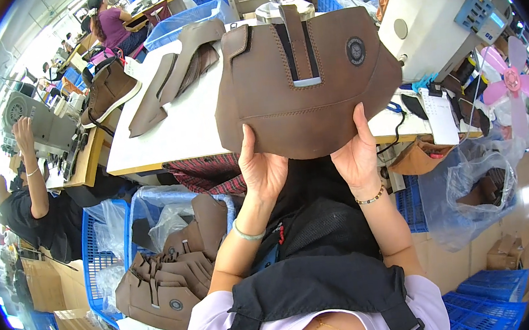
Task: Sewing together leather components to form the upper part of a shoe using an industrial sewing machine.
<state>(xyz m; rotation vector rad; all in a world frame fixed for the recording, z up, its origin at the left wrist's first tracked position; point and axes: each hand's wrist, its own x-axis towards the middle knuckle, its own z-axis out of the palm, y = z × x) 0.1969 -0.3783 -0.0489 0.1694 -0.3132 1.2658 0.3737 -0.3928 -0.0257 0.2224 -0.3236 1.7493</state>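
Between my two hands I hold up a brown leather shoe upper (pixel 292 121), spread flat, with a stitched slot at its top middle and a round dark badge on its right side. My left hand (pixel 262 165) grips its lower left edge, thumb on the front face. At the lower right edge my right hand (pixel 356 154) pinches it the same way. Behind it, on the white tabletop (pixel 140 129), lie several loose brown leather pieces (pixel 185 67). Fingers behind the leather are partly hidden.
A blue crate (pixel 131 225) at my lower left holds stacked brown uppers (pixel 167 282). A finished brown shoe (pixel 109 91) stands at the table's left. A sewing machine (pixel 422 16) and a pink fan (pixel 512 80) are on the right. A co-worker (pixel 39 206) sits at left.
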